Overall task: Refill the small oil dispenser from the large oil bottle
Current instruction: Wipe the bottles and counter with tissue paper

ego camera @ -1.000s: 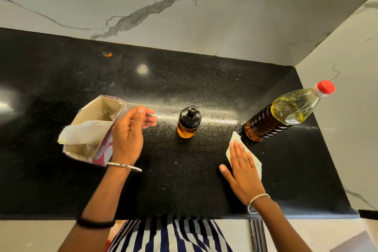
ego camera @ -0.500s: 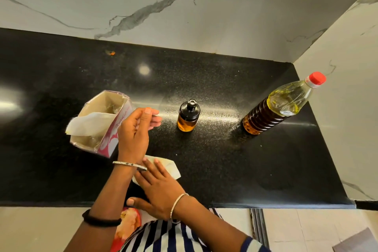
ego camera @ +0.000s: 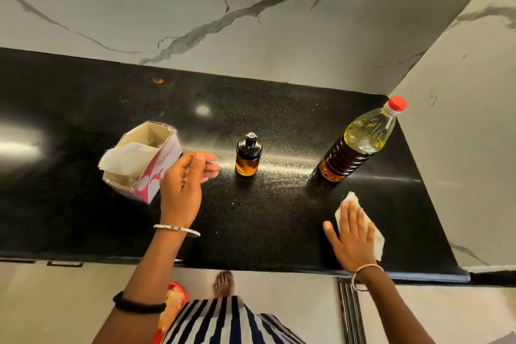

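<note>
The small oil dispenser (ego camera: 248,155), amber glass with a black cap, stands upright mid-counter. The large oil bottle (ego camera: 360,142), clear plastic with yellow oil and a red cap, stands upright to its right near the corner. My left hand (ego camera: 184,179) hovers between the tissue box and the dispenser, fingers relaxed, holding nothing. My right hand (ego camera: 353,234) lies flat with straight fingers on a white tissue (ego camera: 377,240), pressing it onto the black counter (ego camera: 265,220) in front of the large bottle.
A pink and white tissue box (ego camera: 150,173) sits open at the left with a tissue sticking out. Marble walls close the back and the right side. The counter's front edge runs just below my wrists.
My right hand has slid the tissue across the counter from in front of my body, near the left wrist, to the right by the large bottle. The left hand has stayed by the box.
</note>
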